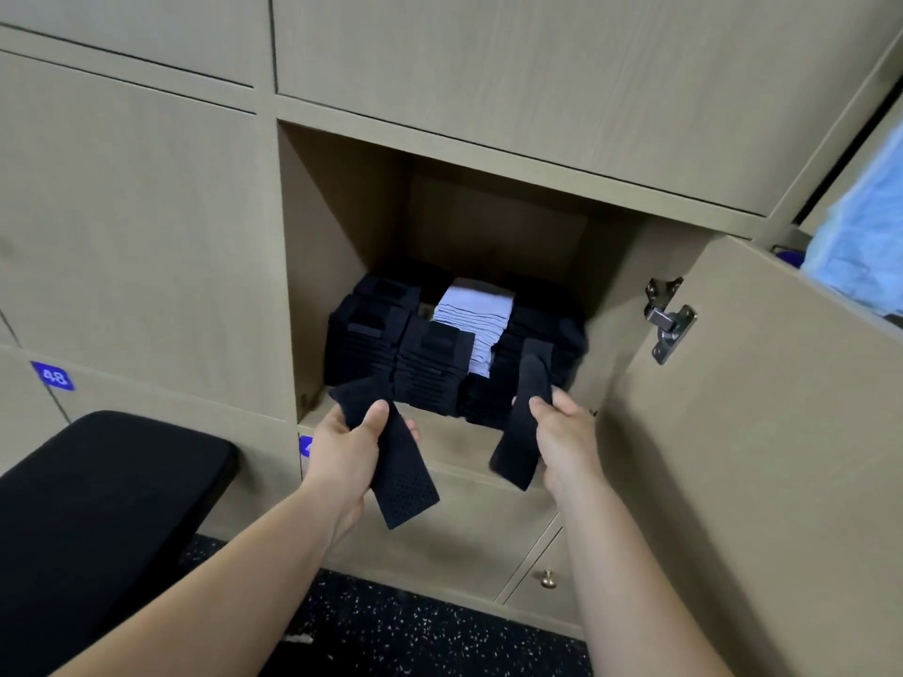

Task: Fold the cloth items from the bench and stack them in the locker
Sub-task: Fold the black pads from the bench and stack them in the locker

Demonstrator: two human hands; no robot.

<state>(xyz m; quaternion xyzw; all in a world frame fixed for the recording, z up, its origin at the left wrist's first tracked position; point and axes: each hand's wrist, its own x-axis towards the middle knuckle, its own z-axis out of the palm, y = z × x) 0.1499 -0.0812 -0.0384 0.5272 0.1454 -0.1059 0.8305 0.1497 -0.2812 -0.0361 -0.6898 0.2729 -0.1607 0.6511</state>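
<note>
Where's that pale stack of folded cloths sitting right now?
In the head view, the pale stack sits inside the open locker, centre-back, with black stacks on both sides.

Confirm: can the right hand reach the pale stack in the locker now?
Probably, from above only. The locker door is swung open and the space over the pale stack is free, but black stacks stand in front of it, and the right hand grips a black strip.
</note>
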